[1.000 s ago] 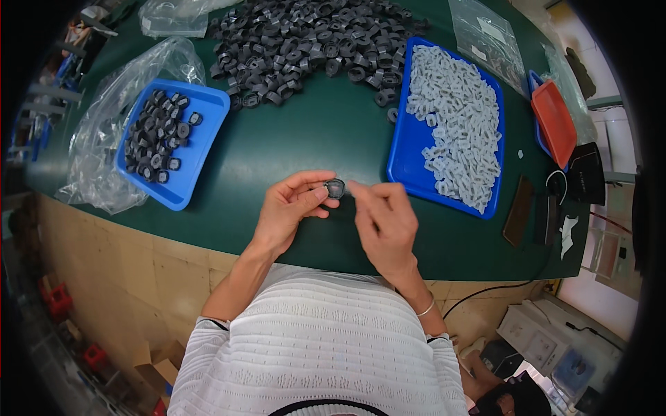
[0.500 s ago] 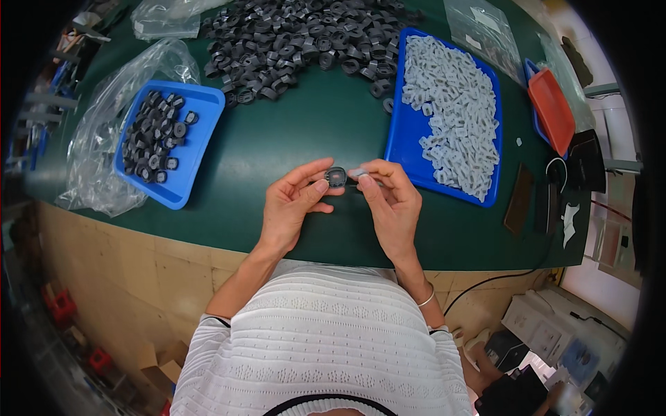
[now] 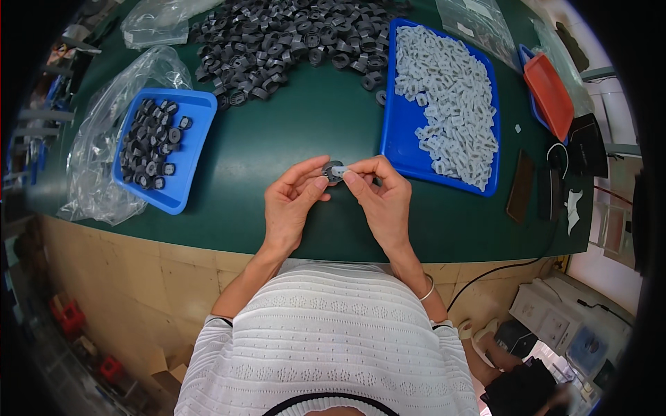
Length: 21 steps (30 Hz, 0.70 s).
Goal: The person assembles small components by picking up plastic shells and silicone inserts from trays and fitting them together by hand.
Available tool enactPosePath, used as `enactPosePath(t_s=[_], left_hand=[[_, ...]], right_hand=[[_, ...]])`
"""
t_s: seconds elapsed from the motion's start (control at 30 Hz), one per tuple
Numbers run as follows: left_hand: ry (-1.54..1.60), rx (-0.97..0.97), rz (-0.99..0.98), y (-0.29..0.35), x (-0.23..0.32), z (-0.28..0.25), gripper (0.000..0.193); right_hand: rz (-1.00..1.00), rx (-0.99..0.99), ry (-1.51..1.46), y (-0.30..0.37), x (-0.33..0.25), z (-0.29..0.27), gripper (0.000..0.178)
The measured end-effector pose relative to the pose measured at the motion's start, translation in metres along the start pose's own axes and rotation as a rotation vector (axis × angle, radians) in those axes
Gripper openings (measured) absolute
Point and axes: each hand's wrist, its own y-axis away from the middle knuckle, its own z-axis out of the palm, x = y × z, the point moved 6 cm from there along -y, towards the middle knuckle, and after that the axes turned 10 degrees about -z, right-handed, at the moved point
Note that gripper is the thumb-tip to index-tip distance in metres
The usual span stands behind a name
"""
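Note:
Above the table's near part, my left hand (image 3: 290,201) pinches a dark grey ring-shaped plastic part (image 3: 329,168) between thumb and fingers. My right hand (image 3: 383,204) grips a small light grey plastic piece (image 3: 339,170) by its end. The light piece is against the dark part's face; whether it sits inside cannot be made out. More light grey pieces (image 3: 451,104) lie heaped in a dark blue tray (image 3: 406,149) to the right. At the left, a lighter blue tray (image 3: 194,132) holds several dark parts (image 3: 149,142). A large pile of dark ring parts (image 3: 291,48) spreads across the far side.
Clear plastic bags (image 3: 90,173) lie at the left and far edges. On the right are a red tray (image 3: 548,93), a brown flat block (image 3: 519,186) and a black box-like object (image 3: 587,152). A cable (image 3: 485,270) hangs by the green table (image 3: 277,139). Another person's legs (image 3: 489,357) show lower right.
My right hand has moved left, bringing the light grey piece from beside the dark ring part onto it. The dark part has turned slightly in my left hand. The whole view has shifted a little.

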Motion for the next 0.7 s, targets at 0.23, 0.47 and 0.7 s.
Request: enactPosePath(t_s=[0.23, 0.47, 0.7], left_hand=[[-0.007, 0.034, 0.013, 0.000, -0.001, -0.002, 0.036], [-0.080, 0.044, 0.100, 0.003, -0.001, -0.002, 0.033], [-0.140, 0.079, 0.209, 0.006, 0.005, 0.002, 0.030]], right_hand=[[-0.039, -0.006, 0.086, -0.003, -0.001, 0.002, 0.006], [0.004, -0.039, 0.085, -0.003, 0.003, 0.005, 0.006], [-0.004, -0.150, 0.058, -0.012, 0.017, 0.007, 0.009]])
